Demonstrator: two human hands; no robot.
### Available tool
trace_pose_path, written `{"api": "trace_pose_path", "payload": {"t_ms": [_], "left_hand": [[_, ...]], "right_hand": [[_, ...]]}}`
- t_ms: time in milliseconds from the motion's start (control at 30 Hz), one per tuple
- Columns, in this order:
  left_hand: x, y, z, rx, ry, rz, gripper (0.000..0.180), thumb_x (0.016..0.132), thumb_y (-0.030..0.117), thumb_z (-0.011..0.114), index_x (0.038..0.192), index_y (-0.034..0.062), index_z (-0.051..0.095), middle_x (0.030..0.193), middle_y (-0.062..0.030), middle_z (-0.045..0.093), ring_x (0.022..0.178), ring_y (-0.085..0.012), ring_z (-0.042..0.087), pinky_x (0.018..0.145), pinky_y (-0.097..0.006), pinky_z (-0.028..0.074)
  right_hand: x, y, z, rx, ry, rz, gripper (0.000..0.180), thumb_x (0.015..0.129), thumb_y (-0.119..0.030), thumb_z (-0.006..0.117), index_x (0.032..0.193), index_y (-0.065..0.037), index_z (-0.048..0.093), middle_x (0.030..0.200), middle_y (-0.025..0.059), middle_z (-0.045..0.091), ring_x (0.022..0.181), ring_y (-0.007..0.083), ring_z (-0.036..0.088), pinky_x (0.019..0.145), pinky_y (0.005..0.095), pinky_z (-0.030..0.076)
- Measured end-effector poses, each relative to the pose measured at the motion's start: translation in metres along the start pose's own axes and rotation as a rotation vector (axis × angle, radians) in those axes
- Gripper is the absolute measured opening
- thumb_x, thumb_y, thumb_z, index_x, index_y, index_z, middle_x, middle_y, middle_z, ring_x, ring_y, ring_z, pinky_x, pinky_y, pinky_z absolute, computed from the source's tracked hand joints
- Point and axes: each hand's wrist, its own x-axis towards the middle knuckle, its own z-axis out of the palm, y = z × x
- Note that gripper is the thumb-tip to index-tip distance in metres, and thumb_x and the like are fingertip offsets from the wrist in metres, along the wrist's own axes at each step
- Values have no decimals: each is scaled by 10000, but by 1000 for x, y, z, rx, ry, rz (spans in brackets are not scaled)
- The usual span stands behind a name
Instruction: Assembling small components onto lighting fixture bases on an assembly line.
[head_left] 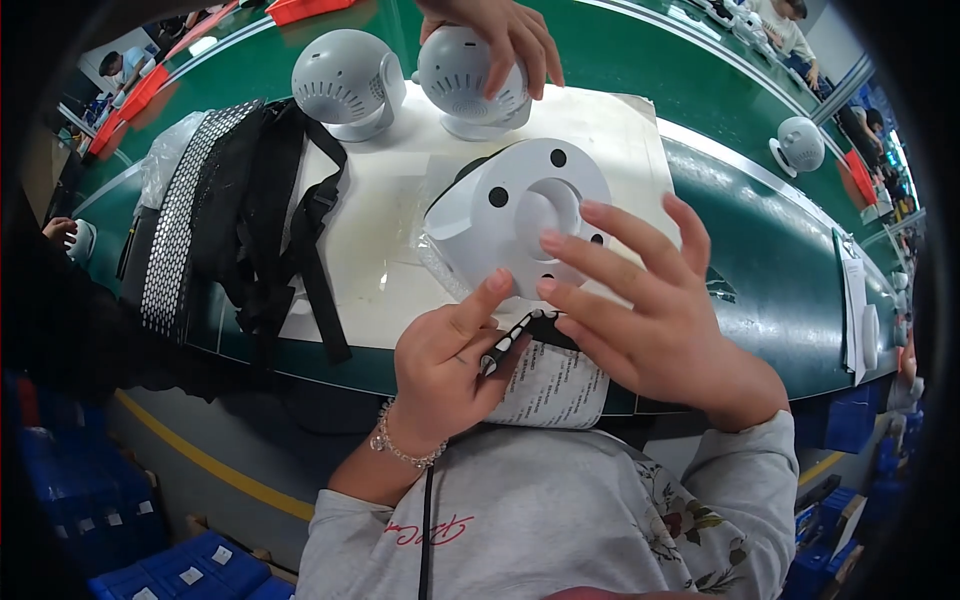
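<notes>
A white rounded device (470,222) lies on its side in front of me, its flat base toward me. Black round pads (498,197) are on the base around a circular recess. My left hand (445,365) is closed around a black strip with white spots (500,352), beside a white printed sheet (550,388); one finger reaches the base's lower edge. My right hand (650,310) has its fingers spread over the base, a fingertip at the lowest pad. Another person's hand (505,45) rests on a white ball-shaped device (460,85) at the far side.
A second ball-shaped device (340,80) stands beside it on the pale board (375,220). Black straps and a perforated panel (185,220) lie at the left. Another white device (800,145) stands far right. Red trays (130,110) line the far left. Blue boxes (205,570) sit below the bench.
</notes>
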Motion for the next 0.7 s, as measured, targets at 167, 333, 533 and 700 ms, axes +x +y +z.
{"api": "trace_pose_path", "payload": {"t_ms": [167, 333, 533, 700], "left_hand": [[-1, 0, -1, -40, -18, 5, 152, 574, 17, 688, 618, -30, 550, 1141, -137, 529, 619, -197, 566, 555, -273, 463], [-1, -5, -13, -137, -79, 142, 202, 689, 45, 681, 778, -35, 518, 1189, -253, 446, 810, -260, 597, 574, -252, 459], [-12, -17, -26, -157, -50, 16, 240, 699, 67, 683, 800, -16, 482, 1175, -263, 450, 822, -271, 594, 545, -252, 460], [2, -15, -21, -178, -82, 35, 254, 660, 18, 692, 808, -8, 487, 1155, -241, 478, 818, -263, 593, 547, -254, 458]], "right_hand": [[1, 36, 31, 847, 203, 563, 323, 748, -191, 614, 1021, -43, 526, 996, 74, 536, 949, 183, 490, 831, 311, 358], [9, 48, 25, 1514, 53, 866, 287, 774, -206, 595, 971, -13, 515, 846, 30, 552, 773, 92, 515, 706, 209, 398], [14, 166, 24, 1097, 386, 978, 293, 828, -214, 533, 1054, -27, 539, 766, -13, 536, 701, 75, 512, 673, 205, 411], [-18, 277, 106, -563, 248, 528, 192, 781, -157, 500, 935, -96, 598, 858, 113, 577, 786, 279, 541, 726, 343, 437]]}}
